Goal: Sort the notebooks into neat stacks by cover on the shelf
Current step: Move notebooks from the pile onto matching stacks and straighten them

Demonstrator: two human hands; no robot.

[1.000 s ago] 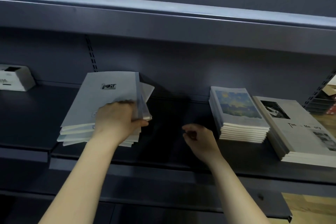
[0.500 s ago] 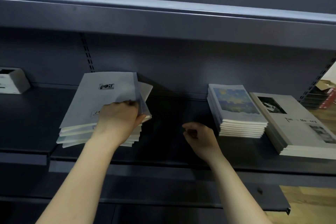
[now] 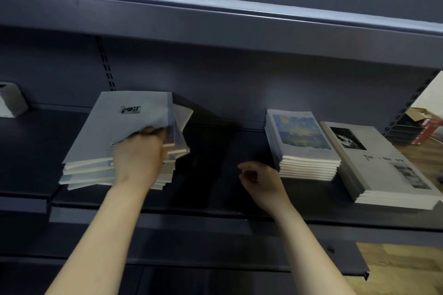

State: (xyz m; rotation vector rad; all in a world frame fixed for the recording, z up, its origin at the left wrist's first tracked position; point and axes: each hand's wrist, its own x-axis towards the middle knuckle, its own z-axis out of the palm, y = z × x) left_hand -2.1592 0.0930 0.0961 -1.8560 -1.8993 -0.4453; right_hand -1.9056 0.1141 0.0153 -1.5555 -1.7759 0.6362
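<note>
Three stacks of notebooks sit on the dark metal shelf point(image 3: 211, 155). At the left is an untidy grey-covered stack point(image 3: 86, 172), its lower copies fanned out of line. The left hand point(image 3: 139, 158) grips the top grey notebooks point(image 3: 124, 122), fingers curled over the near end of the cover; the thumb is hidden, and the cover's small logo is too blurred to read. These upper copies tilt up at their right edge.

The right hand point(image 3: 261, 182) hovers over the bare shelf between the stacks, fingers loosely curled and holding nothing. Just right of it stands a squared stack with a blue-and-yellow painted cover point(image 3: 299, 141), touching a larger stack with a black-and-white photo cover point(image 3: 388, 170) whose title is only partly legible. A white box point(image 3: 10, 100) is cut off at the left edge.
</note>
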